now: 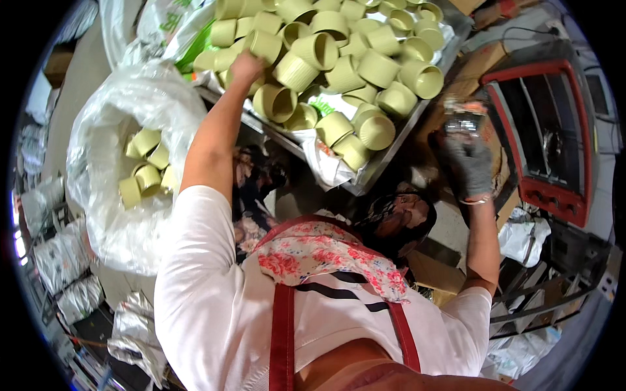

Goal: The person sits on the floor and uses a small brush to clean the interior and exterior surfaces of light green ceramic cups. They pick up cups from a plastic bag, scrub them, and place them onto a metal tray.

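Note:
Many pale green ribbed pots (297, 70) lie heaped on a metal-edged tray (385, 163) in front of me. My left hand (246, 69), bare, reaches to the left side of the heap, its fingers closed at the edge of one green pot (264, 47). On the right, my right hand (468, 166) wears a grey glove and is closed around a shiny silver object with an orange part (464, 118). Blur hides what kind of thing it is. It is held beside a red-framed heater-like appliance (515, 189).
A large clear plastic bag (88, 163) stands open at my left with several green pots (149, 177) inside. White and green plastic sacking (186, 32) lies beyond it. Cardboard (482, 72) lies between tray and appliance. Wrapped silvery packages (62, 251) line the far left.

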The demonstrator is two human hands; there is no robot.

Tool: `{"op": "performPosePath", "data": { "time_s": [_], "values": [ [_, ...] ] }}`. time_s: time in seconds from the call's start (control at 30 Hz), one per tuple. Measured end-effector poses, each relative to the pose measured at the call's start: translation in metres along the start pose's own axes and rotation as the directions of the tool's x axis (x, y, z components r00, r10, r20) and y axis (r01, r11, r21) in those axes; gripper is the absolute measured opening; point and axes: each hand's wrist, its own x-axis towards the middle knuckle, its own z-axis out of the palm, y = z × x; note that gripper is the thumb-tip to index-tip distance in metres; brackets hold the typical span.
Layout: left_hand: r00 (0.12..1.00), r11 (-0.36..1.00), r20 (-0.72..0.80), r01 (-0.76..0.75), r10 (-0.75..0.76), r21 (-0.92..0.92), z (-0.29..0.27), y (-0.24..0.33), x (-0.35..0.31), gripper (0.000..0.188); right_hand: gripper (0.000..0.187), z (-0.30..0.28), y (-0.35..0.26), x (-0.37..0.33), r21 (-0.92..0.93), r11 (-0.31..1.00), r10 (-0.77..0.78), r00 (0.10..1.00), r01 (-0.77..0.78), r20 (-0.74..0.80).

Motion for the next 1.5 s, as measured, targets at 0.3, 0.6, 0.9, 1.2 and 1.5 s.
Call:
{"op": "performPosePath", "data": {
  "time_s": [0.3, 0.6, 0.9, 1.2, 1.5],
  "values": [
    [0.699, 0.778, 0.411, -0.340, 0.585, -0.529, -0.112, 0.099, -0.105, 0.030, 0.017, 0.066, -0.018, 0.020, 0.547, 0.807, 0.101, 0.964, -0.223, 0.244],
    [0.642, 0.618, 0.568, 0.181, 0.514, -0.765, -0.182, 0.088, -0.275, 0.020, 0.027, 0.130, -0.030, -0.099, 0.636, 0.519, 0.056, 0.765, -0.572, 0.642],
    [0.797, 0.591, 0.379, 0.035, 0.470, -0.806, -0.172, 0.068, -0.344, 0.041, 0.026, 0.160, -0.043, -0.156, 0.532, 0.809, -0.058, 0.868, -0.249, 0.494],
    [0.603, 0.183, 0.786, 0.765, 0.133, -0.618, -0.179, 0.072, -0.339, 0.040, 0.023, 0.168, -0.060, -0.164, 0.444, 0.830, 0.091, 0.867, -0.337, 0.489],
    [0.643, 0.044, 0.765, 0.764, 0.042, -0.644, -0.183, 0.068, -0.351, 0.032, 0.023, 0.189, -0.051, -0.170, 0.607, 0.512, 0.250, 0.781, -0.608, 0.572]
  ]
}}
